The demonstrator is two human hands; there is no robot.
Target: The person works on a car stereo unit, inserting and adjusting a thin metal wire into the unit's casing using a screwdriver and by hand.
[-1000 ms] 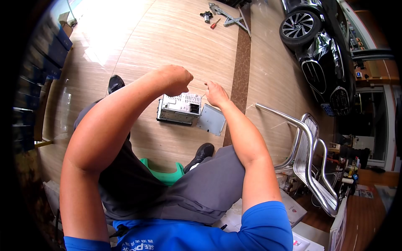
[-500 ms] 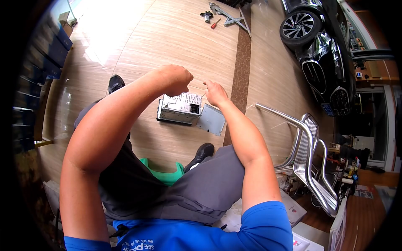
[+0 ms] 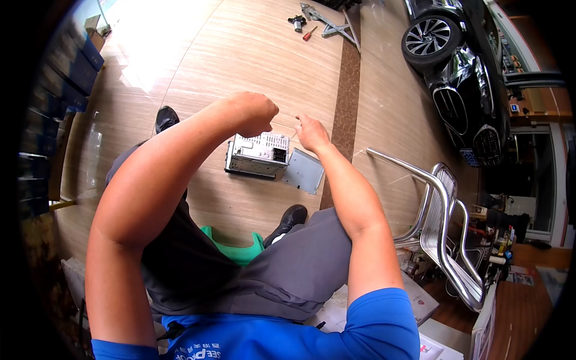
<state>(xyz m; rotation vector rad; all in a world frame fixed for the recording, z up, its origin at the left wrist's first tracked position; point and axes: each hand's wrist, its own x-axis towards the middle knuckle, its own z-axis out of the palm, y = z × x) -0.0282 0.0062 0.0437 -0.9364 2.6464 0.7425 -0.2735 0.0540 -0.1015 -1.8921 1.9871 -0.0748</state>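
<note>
A silvery car stereo [image 3: 255,157], with vent slots and a dark socket in its casing, stands on the floor between my feet. Just above its far edge is my left hand [image 3: 257,114], its fingers curled closed; whatever they may hold is hidden. My right hand [image 3: 312,134] hovers beyond the stereo's right corner, index finger stretched out and thumb apart from it, with nothing visible in it. A flat grey metal plate [image 3: 303,172] lies on the floor against the stereo's right side, below my right hand.
A green plastic stool [image 3: 237,253] shows between my legs. On the far floor lie a red screwdriver [image 3: 309,33], a small motor [image 3: 297,23] and a metal scissor-type frame [image 3: 327,23]. To the right are a tubular metal chair [image 3: 441,222] and a black car [image 3: 462,90].
My right hand has shifted very slightly to the right. My left hand has moved a touch the same way, still closed. The stereo and plate stay in place.
</note>
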